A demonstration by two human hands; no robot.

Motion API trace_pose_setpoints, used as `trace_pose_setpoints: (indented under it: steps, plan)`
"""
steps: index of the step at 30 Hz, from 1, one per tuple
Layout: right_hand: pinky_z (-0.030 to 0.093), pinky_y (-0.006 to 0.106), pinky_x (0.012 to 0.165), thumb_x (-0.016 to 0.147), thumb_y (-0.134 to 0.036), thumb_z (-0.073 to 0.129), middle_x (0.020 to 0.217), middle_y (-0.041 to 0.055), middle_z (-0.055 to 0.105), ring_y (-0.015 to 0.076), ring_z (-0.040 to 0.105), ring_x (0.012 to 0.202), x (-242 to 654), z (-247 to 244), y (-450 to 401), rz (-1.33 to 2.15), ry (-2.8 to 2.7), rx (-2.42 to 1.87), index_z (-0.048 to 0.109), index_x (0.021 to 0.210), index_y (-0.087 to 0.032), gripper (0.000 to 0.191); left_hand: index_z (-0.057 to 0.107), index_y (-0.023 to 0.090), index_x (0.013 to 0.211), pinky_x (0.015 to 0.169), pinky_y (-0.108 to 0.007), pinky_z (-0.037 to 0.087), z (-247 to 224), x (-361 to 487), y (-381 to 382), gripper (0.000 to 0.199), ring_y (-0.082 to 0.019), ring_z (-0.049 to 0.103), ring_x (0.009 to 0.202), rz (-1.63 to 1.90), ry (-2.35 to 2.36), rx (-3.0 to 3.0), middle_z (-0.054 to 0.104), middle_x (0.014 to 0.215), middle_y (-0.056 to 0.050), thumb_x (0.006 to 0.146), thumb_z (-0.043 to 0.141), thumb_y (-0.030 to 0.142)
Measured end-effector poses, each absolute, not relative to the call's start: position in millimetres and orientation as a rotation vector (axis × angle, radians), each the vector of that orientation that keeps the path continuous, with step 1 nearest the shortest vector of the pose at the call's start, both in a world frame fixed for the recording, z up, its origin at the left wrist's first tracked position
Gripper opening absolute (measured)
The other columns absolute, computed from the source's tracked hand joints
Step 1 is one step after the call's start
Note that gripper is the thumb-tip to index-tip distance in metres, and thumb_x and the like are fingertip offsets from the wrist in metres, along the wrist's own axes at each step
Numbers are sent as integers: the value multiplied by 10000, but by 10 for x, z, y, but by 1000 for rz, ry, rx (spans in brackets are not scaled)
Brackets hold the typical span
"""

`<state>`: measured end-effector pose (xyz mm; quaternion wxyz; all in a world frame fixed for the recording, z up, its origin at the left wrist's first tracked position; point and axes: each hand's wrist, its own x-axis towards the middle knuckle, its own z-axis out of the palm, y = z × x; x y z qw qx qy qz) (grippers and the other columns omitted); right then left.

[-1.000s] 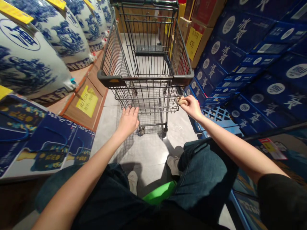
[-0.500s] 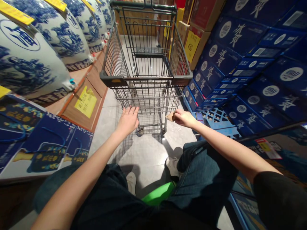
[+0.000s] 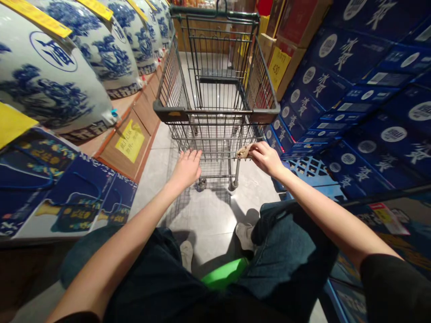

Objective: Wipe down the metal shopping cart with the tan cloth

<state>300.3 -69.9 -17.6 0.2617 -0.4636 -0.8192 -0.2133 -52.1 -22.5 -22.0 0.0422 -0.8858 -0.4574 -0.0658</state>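
Observation:
A dark wire shopping cart (image 3: 217, 117) stands in front of me. My left hand (image 3: 189, 167) is at the lower left of its basket, palm down with fingers stretched out. Whether those fingertips touch the wires I cannot tell. At the lower right of the basket, my right hand (image 3: 267, 158) pinches a crumpled tan cloth (image 3: 243, 152). The cloth lies against or just before the basket wires. No goods show inside the basket.
Large blue-and-white jars (image 3: 50, 85) line a wooden ledge (image 3: 126, 154) on the left, above blue gift boxes (image 3: 72, 197). Stacked blue cartons (image 3: 323, 85) rise on the right, beside a light blue pallet (image 3: 311, 168). Something bright green (image 3: 225, 273) lies between my legs.
My right hand has risen slightly with the cloth, which shows more against the basket wires. The left hand stays by the basket. The whole view has shifted a little.

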Motion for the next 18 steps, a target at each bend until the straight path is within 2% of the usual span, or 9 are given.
trace_pose_setpoints:
  steps: [4, 9, 14, 18]
  plan:
    - [573, 425, 930, 1018, -191, 572, 1225, 85, 698, 277, 622, 1132, 3021, -50, -660, -526, -2005, -1253, 748, 1061, -260, 194, 472, 1, 1614, 1329, -600, 334, -212, -505, -229, 656, -414, 468, 1567, -185, -1423, -2701, 541, 1629, -255, 998, 465, 227]
    - [577, 371, 810, 1042, -138, 520, 1135, 114, 731, 246, 614, 991, 2915, -143, -678, -478, -2385, -1244, 743, 958, -218, 251, 471, 15, 1619, 1336, -579, 332, -207, -513, -229, 657, -402, 465, 1572, -180, -1440, -2694, 542, 1638, -229, 995, 462, 219]
    - [575, 397, 905, 1076, -222, 513, 1212, 95, 718, 262, 626, 1117, 2961, -75, -674, -586, -2127, -1286, 770, 1054, -244, 258, 484, 25, 1614, 1339, -583, 327, -214, -502, -238, 657, -393, 470, 1570, -210, -1444, -2702, 553, 1627, -234, 987, 481, 223]
    - [573, 389, 843, 1077, -223, 489, 1123, 104, 736, 265, 623, 1041, 3015, -166, -683, -438, -2274, -1291, 784, 1058, -234, 297, 481, 14, 1613, 1344, -585, 315, -191, -486, -248, 657, -391, 464, 1574, -191, -1456, -2707, 543, 1632, -244, 987, 471, 216]
